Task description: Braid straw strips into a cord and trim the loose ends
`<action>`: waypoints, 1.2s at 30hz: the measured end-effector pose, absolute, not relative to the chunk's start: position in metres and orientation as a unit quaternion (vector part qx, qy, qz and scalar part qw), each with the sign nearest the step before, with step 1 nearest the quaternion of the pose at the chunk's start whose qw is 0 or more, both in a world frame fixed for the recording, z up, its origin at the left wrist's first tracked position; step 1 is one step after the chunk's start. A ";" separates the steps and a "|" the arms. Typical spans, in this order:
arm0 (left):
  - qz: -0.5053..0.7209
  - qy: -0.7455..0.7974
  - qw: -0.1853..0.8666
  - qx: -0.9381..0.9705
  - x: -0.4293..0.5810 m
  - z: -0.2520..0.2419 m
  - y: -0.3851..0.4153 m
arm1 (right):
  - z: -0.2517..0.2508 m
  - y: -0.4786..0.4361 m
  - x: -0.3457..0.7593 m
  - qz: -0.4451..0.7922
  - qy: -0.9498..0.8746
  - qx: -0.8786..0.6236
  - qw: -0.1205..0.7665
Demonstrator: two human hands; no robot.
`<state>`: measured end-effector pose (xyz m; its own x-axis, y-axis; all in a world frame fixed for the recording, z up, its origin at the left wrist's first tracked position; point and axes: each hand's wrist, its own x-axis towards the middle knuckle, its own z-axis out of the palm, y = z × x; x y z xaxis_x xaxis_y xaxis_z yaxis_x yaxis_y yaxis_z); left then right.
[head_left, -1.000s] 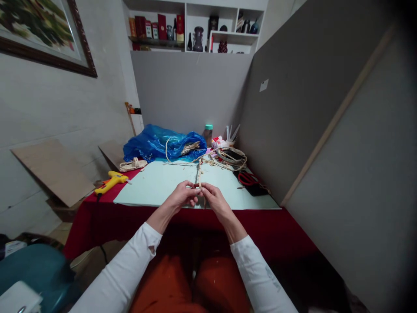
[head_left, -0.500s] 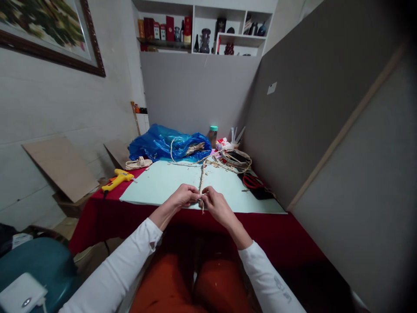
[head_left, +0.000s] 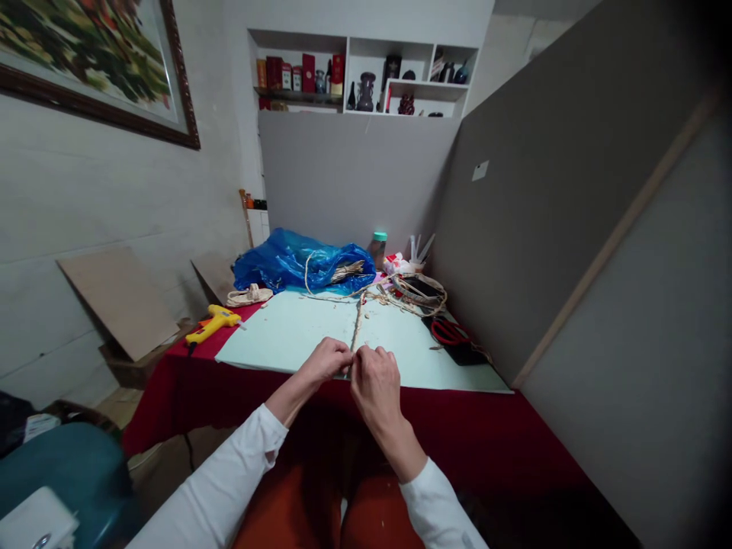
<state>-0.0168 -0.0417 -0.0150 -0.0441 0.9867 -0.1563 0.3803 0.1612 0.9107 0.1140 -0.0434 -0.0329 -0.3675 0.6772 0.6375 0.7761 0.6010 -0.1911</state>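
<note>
A pale braided straw cord [head_left: 357, 322] runs from the far side of the light green mat [head_left: 297, 328] straight toward me. My left hand [head_left: 325, 360] and my right hand [head_left: 374, 379] meet at its near end, above the mat's front edge. Both are closed, fingers pinched round the cord's end. The cord's tip is hidden between my fingers.
A yellow glue gun [head_left: 213, 323] lies on the red tablecloth [head_left: 469, 427] at left. A blue plastic bag [head_left: 297, 261] with straw, a coil of cord [head_left: 416, 290] and red-handled scissors [head_left: 449, 332] sit farther back and right. Grey panels wall the table behind and at right.
The view has tilted up and shifted a little. My right hand has turned over the cord's end, its back now facing me; both hands stay closed on the cord.
</note>
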 end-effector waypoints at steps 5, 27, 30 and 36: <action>0.369 0.600 0.473 0.529 -0.023 -0.014 -0.047 | -0.047 -0.046 0.107 -0.077 -0.826 -0.408 0.382; 0.395 0.627 0.313 0.594 -0.021 -0.009 -0.057 | -0.026 -0.003 0.118 0.329 -0.797 -0.352 0.364; 0.390 0.664 0.186 0.610 -0.013 -0.010 -0.064 | -0.031 -0.012 0.114 0.309 -0.777 -0.388 0.388; 0.325 0.688 0.000 0.649 0.009 -0.021 -0.080 | -0.035 -0.021 0.110 0.310 -0.760 -0.406 0.402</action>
